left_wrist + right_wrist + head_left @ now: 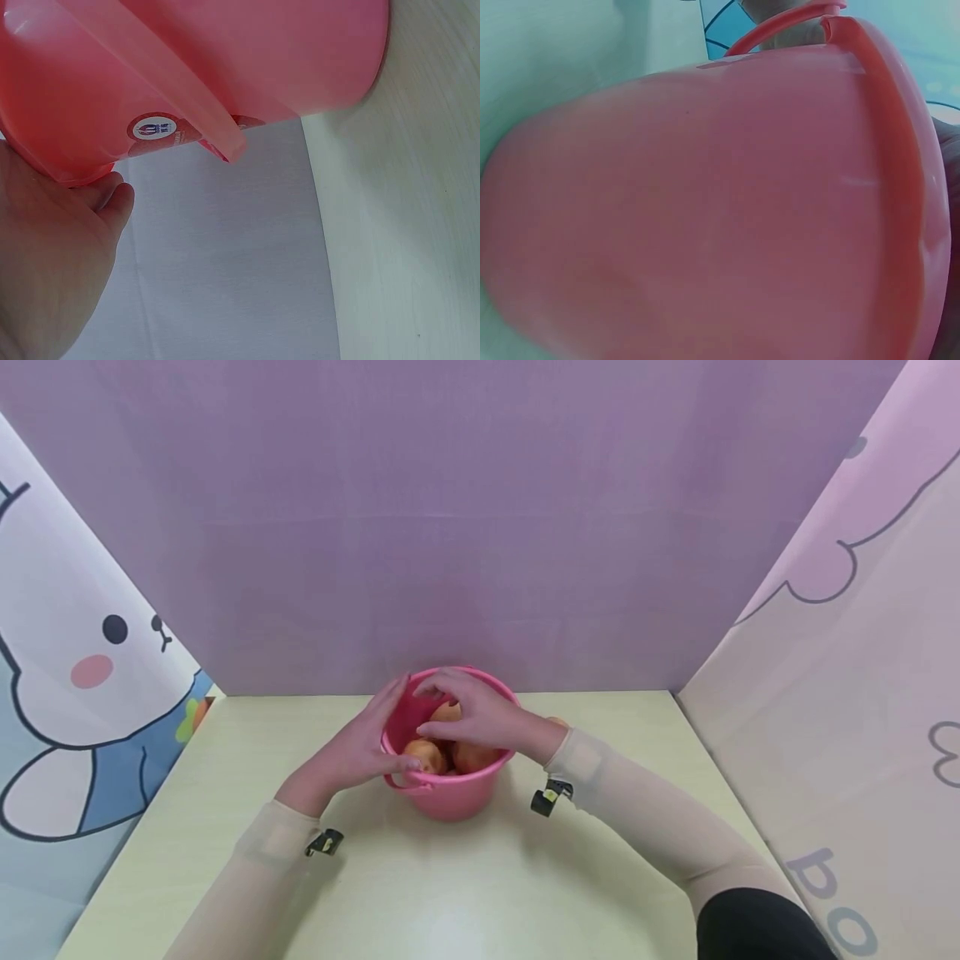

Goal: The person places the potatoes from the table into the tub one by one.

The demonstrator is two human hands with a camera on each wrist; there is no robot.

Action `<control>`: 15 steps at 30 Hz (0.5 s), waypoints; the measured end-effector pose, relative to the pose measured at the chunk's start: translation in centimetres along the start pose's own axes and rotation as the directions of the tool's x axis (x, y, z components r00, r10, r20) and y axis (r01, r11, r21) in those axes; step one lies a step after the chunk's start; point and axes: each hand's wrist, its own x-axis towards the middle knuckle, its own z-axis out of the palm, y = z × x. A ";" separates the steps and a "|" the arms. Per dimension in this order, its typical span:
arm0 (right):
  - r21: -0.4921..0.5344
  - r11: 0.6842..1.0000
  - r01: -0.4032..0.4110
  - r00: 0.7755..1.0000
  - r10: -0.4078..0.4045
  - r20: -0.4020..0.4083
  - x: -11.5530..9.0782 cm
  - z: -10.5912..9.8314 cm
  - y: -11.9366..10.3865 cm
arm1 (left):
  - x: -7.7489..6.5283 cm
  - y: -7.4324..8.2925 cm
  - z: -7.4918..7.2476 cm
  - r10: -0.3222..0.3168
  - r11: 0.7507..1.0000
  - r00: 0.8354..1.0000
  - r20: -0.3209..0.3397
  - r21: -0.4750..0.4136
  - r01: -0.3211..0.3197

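A pink plastic bucket (450, 795) stands upright on the table near the back wall, with several round orange-brown onion-like pieces (472, 757) inside. My left hand (354, 752) holds the bucket's left rim, its thumb reaching over the near side and its fingers along the far side. In the left wrist view the fingertips (114, 202) bend at the rim, and the handle (161, 71) hangs down the outer wall. Over the bucket's mouth, my right hand (480, 714) arches with thumb and fingers spread apart above the pieces. The bucket wall (705, 210) fills most of the right wrist view.
Another round orange-brown piece (557, 721) peeks out behind the right wrist. The pale table (442, 893) meets a purple back wall (450, 527). Printed panels flank it, the left one (52, 693) with a cartoon animal, the right one (840, 693) with outlined shapes.
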 end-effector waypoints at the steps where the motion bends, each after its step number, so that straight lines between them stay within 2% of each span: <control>1: 0.000 1.000 0.004 1.000 -0.004 -0.002 0.0 0.0 0.0 | 0.0 0.0 0.0 -0.004 1.000 1.000 0.000 -0.003 0.004; 7: -0.026 1.000 0.007 1.000 -0.008 -0.021 -0.2 -0.3 0.3 | 0.1 0.1 -0.1 -0.026 1.000 1.000 0.001 -0.004 0.026; 15: -0.011 1.000 -0.029 0.998 0.028 -0.054 -0.9 -1.1 0.6 | 0.1 -0.2 -0.4 -0.016 1.000 1.000 0.003 0.013 0.016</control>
